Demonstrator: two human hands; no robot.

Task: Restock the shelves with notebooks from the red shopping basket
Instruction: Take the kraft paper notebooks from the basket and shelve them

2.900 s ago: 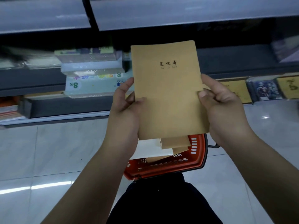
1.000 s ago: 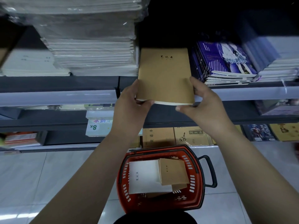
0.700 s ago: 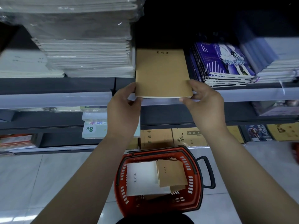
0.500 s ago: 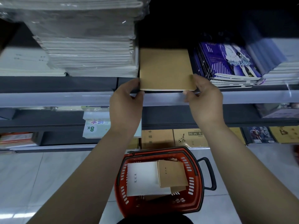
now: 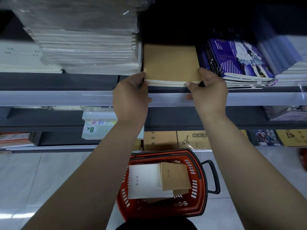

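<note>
A brown kraft notebook (image 5: 171, 63) lies flat on a small stack on the shelf (image 5: 249, 97), between the white stack and the purple notebooks. My left hand (image 5: 131, 95) holds its near left corner. My right hand (image 5: 207, 92) holds its near right corner, thumb against the stack's front edge. Down on the floor stands the red shopping basket (image 5: 197, 185) with a white notebook (image 5: 144, 181) and a brown notebook (image 5: 174, 176) lying in it.
A tall stack of wrapped white notebooks (image 5: 89, 47) rises left of the brown stack. Purple illustrated notebooks (image 5: 235, 62) lie to its right. Lower shelves carry brown exercise books (image 5: 192, 140) and an 8K paper pack (image 5: 98, 127). Pale floor tiles surround the basket.
The brown notebook went from held upright in front of me to flat on the shelf stack, pushed further in. Both hands followed it to the shelf edge.
</note>
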